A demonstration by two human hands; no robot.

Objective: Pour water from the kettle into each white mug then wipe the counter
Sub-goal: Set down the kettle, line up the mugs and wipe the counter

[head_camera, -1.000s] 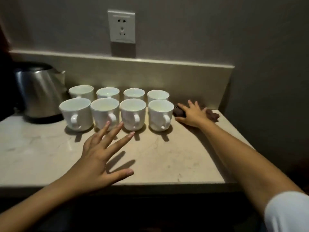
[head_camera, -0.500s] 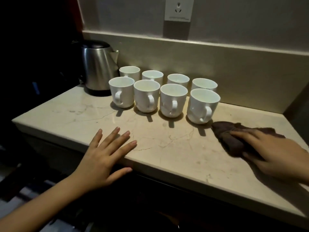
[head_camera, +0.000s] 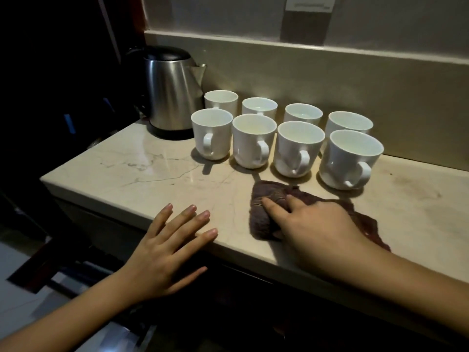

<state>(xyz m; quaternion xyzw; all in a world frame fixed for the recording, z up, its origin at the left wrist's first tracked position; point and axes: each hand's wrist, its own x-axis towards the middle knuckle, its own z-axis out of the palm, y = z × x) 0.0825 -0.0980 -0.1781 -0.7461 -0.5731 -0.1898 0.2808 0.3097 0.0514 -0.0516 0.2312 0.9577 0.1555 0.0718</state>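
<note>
Several white mugs [head_camera: 298, 146] stand in two rows on the marble counter [head_camera: 152, 174], handles toward me. A steel kettle [head_camera: 170, 90] with a black lid sits on its base at the back left, beside the mugs. My right hand [head_camera: 312, 224] presses flat on a dark brown cloth [head_camera: 264, 207] lying on the counter just in front of the mugs. My left hand [head_camera: 167, 247] is open, fingers spread, its fingertips resting on the counter's front edge.
A raised ledge and wall [head_camera: 330, 77] run behind the mugs, with a wall socket [head_camera: 311, 3] above. The counter's left end [head_camera: 48, 179] drops off into a dark gap. A faint stain [head_camera: 418, 191] marks the counter at the right.
My right hand has dragged the cloth from the back right corner leftward along the counter to in front of the mugs. My left hand drew back to the front edge.
</note>
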